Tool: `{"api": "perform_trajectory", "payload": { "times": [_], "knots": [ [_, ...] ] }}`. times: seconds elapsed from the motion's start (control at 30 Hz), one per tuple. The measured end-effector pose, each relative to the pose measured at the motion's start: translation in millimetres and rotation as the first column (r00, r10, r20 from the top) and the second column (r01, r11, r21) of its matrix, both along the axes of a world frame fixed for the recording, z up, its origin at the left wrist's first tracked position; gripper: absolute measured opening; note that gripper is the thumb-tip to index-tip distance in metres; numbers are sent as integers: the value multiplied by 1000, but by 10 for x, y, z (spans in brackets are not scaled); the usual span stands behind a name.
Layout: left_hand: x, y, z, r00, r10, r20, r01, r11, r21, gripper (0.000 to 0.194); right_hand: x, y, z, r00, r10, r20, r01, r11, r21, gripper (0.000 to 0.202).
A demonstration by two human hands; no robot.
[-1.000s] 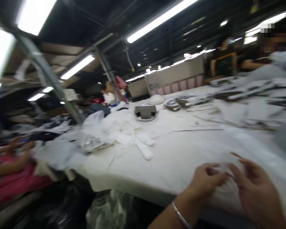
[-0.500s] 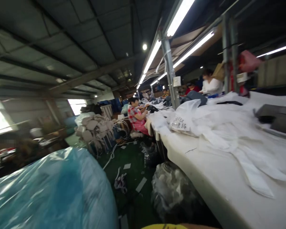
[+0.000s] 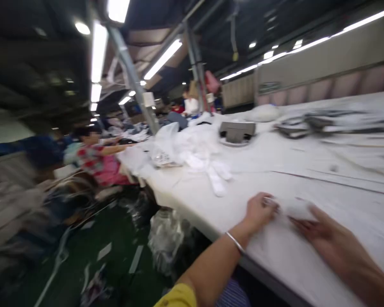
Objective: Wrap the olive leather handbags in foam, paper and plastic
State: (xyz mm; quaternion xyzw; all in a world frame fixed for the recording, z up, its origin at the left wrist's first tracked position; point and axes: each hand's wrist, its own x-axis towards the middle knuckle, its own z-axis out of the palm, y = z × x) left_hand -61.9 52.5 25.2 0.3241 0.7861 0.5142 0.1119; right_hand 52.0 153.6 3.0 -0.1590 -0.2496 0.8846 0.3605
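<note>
My left hand [image 3: 260,209], with a silver bangle on its wrist, is closed over the near edge of the white-covered table, its fingers curled. My right hand [image 3: 326,234] faces it from the right, thumb above and fingers below. Between the two is a small white piece [image 3: 296,209], blurred, perhaps cloth or paper; both hands grip it at opposite ends. Farther along the table lie white fabric strips [image 3: 216,177] and a folded dark grey piece [image 3: 237,131].
The white table [image 3: 192,200] runs away to the far left. Dark pieces [image 3: 320,121] lie at its back right. A clear plastic bag [image 3: 166,234] sits below the edge. A person in pink and checks [image 3: 99,164] sits at the left. Scraps [image 3: 136,258] lie on the green floor.
The view has swung to the right, toward the table. Both my hands have come into sight with the white piece between them; the blue plastic bundle has left the view.
</note>
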Motion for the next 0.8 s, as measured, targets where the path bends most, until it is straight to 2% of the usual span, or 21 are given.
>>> {"api": "perform_trajectory", "payload": {
  "times": [0.07,0.17,0.27,0.37,0.43,0.47,0.53,0.57,0.63,0.7,0.73,0.8],
  "knots": [
    [144,291,-142,970,-220,101,212,974,82,26,319,170,12,995,-12,97,9,1000,28,16],
    [70,428,-251,889,-412,199,366,901,233,38,391,306,62,998,-21,62,16,996,93,32],
    [-89,405,-220,855,-472,215,384,854,350,49,331,350,98,999,-33,39,31,997,66,37],
    [-120,397,-65,865,-485,124,401,820,408,53,324,347,101,996,-73,60,70,996,57,35],
    [-88,447,82,893,-436,-116,447,819,359,55,327,369,84,991,-103,81,98,993,59,31],
    [-68,487,157,874,-398,-277,474,823,312,55,322,388,70,989,-117,90,111,992,62,31],
    [-32,576,287,757,-346,-555,528,823,208,57,300,424,38,981,-156,115,148,986,73,30],
    [-17,617,335,692,-360,-625,565,809,160,59,286,433,22,973,-187,135,177,980,87,30],
    [3,681,377,594,-469,-654,652,756,51,61,262,424,-3,946,-263,189,237,960,146,34],
    [-3,730,334,540,-620,-569,732,680,-46,59,246,394,-27,908,-334,252,272,929,251,45],
    [-19,763,278,540,-674,-504,756,652,-62,53,238,385,-44,890,-354,287,265,915,306,52],
    [-78,866,115,591,-717,-369,768,640,-14,39,222,407,-95,878,-342,334,200,897,393,64]
  ]
}}
